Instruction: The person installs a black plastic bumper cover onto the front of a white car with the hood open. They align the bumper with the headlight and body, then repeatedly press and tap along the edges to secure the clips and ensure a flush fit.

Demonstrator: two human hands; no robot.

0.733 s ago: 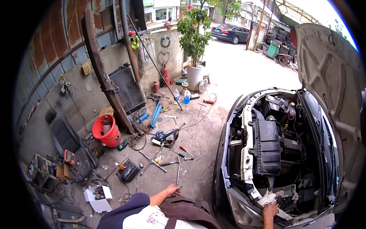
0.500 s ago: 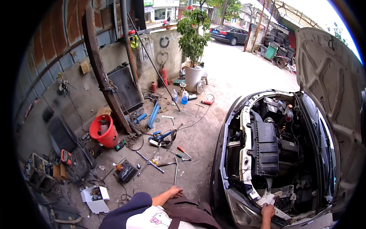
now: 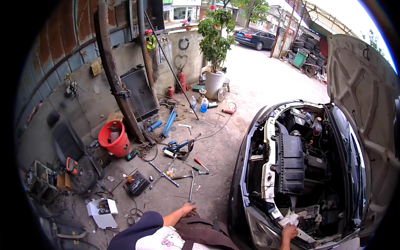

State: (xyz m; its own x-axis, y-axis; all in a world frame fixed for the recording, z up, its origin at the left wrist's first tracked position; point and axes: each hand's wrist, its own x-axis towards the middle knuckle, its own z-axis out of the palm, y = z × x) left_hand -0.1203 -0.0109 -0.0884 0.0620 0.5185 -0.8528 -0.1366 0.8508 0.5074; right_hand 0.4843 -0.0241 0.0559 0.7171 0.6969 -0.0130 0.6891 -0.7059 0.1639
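My left hand (image 3: 189, 209) rests by my brown-clad thigh, its fingers curled closed; whatever lies inside them, if anything, is hidden. Just beyond it a long metal bar (image 3: 191, 188) lies on the ground, its near end by my fingers. On the right, my right hand (image 3: 289, 230) is at the near front corner of a car with its hood up. Its fingers close over the edge of a pale metal piece (image 3: 291, 219) of the front frame, beside the headlight (image 3: 263, 228). A black air filter housing (image 3: 288, 162) sits farther along the engine bay.
On the ground lie a cross-shaped lug wrench (image 3: 164, 174), a red-handled screwdriver (image 3: 201, 164) and a car battery (image 3: 137, 183). A red bucket (image 3: 114, 139), a white box (image 3: 102, 214) and a seat (image 3: 73, 150) stand left. The raised hood (image 3: 358, 83) overhangs at right.
The whole view has shifted slightly. My right hand stays at the pale front piece, and my left hand stays by my thigh with little movement.
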